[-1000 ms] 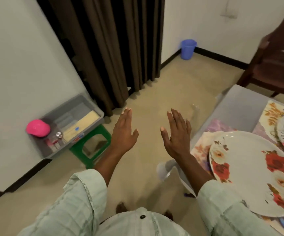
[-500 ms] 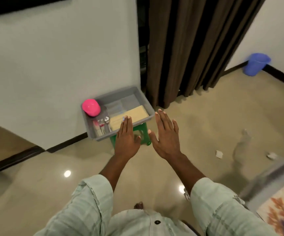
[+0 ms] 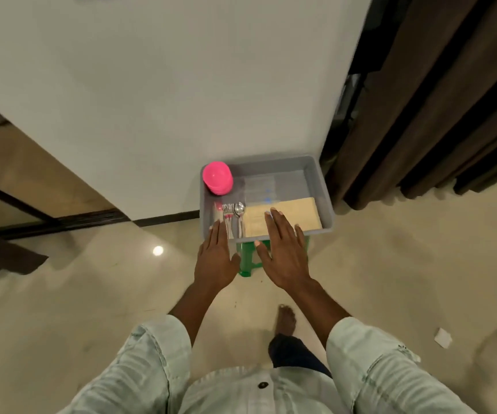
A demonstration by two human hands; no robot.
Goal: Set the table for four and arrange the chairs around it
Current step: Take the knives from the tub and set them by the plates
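A grey tray (image 3: 319,186) rests on a green stool (image 3: 248,256) against the white wall. Inside it are stacked pink cups (image 3: 217,177) at the back left, forks (image 3: 228,218) and spoons (image 3: 239,215) at the front left, and a beige mat (image 3: 298,212) at the front right. My left hand (image 3: 216,258) is flat with straight fingers, its tips at the tray's front left edge. My right hand (image 3: 284,249) is flat too, its fingers over the near part of the beige mat. Both hands hold nothing.
Dark brown curtains (image 3: 438,94) hang to the right of the tray. A white scrap of paper (image 3: 443,337) lies on the glossy beige floor at the right. My bare foot (image 3: 284,319) is on the floor below the stool.
The view has swung left, away from the table and plate, and I have stepped toward the tray. Both open hands now reach its front edge.
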